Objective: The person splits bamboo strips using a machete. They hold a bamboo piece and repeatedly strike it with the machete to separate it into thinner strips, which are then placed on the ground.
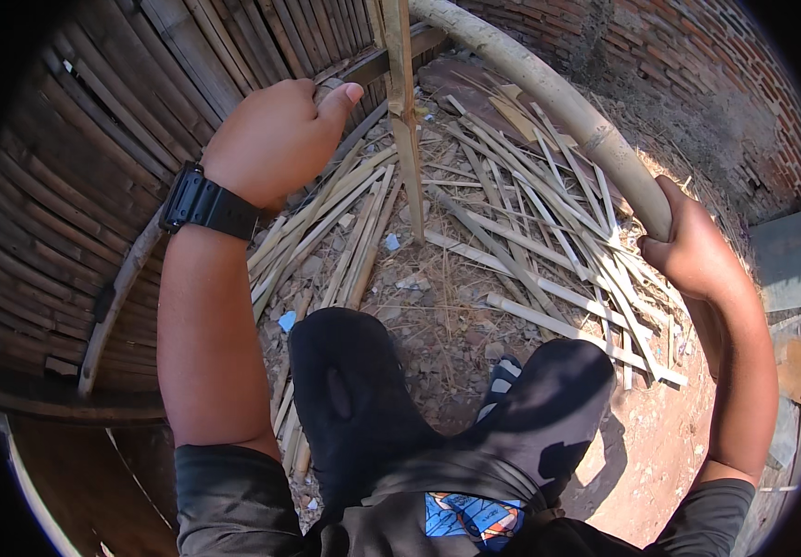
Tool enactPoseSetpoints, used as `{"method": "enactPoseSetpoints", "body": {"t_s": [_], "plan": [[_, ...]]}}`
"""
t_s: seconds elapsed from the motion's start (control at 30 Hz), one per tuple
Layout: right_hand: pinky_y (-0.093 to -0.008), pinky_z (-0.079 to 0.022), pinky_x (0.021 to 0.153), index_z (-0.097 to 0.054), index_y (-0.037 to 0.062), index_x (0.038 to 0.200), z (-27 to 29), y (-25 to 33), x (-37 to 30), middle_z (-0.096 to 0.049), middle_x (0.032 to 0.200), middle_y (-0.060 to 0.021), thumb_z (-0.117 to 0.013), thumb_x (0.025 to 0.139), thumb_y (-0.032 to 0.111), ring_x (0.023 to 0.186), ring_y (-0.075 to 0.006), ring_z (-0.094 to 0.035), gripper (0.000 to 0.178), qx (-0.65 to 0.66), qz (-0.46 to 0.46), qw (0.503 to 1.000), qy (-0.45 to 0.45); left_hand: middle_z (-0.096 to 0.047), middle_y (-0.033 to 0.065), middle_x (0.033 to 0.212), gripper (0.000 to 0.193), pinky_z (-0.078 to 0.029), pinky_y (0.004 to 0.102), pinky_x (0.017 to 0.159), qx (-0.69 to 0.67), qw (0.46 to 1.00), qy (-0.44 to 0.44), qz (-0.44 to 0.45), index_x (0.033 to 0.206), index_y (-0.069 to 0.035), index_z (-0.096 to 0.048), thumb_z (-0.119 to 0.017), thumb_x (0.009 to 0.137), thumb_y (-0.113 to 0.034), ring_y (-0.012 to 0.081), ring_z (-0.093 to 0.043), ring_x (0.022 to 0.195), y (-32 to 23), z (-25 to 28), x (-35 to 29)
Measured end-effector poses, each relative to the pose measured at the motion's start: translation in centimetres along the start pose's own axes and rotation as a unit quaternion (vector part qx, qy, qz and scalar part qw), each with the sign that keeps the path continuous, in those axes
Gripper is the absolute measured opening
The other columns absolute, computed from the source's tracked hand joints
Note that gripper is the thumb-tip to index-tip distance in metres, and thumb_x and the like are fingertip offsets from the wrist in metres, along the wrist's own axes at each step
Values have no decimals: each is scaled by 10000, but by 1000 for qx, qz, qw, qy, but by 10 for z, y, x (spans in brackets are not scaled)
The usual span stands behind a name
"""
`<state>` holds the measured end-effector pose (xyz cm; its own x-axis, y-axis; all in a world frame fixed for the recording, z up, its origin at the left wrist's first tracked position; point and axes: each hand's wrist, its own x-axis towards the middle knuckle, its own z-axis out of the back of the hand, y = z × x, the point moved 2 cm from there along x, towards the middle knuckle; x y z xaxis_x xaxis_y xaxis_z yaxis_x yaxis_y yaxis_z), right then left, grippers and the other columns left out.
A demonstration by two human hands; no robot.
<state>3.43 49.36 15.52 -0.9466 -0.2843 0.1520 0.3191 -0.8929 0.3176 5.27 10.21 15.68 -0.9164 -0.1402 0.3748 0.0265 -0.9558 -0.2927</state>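
Note:
My right hand [697, 237] is wrapped round the near end of a thick, pale bamboo pole [577, 111]. The pole slants up and leftward to the top edge of the head view. At the upper left, my left hand [275, 139] is closed beside the bamboo slat wall [131, 102], its thumb pointing right. A bit of something greyish shows by the thumb, but the curled fingers are hidden, so I cannot make out what they grip. Just right of this hand stands a thin, upright split-bamboo post [407, 139].
Many loose bamboo strips [549, 241] lie across the rubble-strewn ground in front of my knees. A brick wall [688, 84] curves along the far right. Boards and sheets [795, 306] lean at the right edge. A curved bamboo piece [120, 297] rests against the slat wall.

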Motion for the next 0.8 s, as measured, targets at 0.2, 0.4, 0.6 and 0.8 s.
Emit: {"method": "enactPoseSetpoints", "body": {"t_s": [0.2,0.4,0.6,0.8], "plan": [[-326,-418,1055,-394,-37,1510,-13,-1,-1,-655,1228,-237,-668,710,49,1180,-296,-619,850,109,1,993,54,-645,236,731,714,-497,509,651,-20,999,-18,24,912,44,-636,-448,1006,-638,424,-644,697,18,-24,-18],[-299,-497,783,-560,-38,1309,10,-3,-7,-660,987,-109,-695,749,78,865,-186,-637,587,179,-9,982,-58,-650,257,742,699,-515,515,679,-16,1000,-9,23,919,30,-635,-440,1007,-636,450,-654,733,8,-29,-16],[-238,-438,563,-556,70,1085,64,-6,2,-549,751,22,-733,923,234,619,-64,-529,291,204,56,947,-240,-656,239,730,688,-520,505,669,-13,999,-31,6,905,32,-633,-449,1010,-622,439,-657,728,9,-39,-6],[-330,-530,794,-486,-25,1352,-28,-32,4,-647,941,-139,-683,796,78,822,-229,-662,598,-63,50,989,-128,-666,245,753,689,-530,501,693,4,1000,-8,-14,910,34,-642,-447,1011,-620,432,-671,735,-12,-46,6]]}}
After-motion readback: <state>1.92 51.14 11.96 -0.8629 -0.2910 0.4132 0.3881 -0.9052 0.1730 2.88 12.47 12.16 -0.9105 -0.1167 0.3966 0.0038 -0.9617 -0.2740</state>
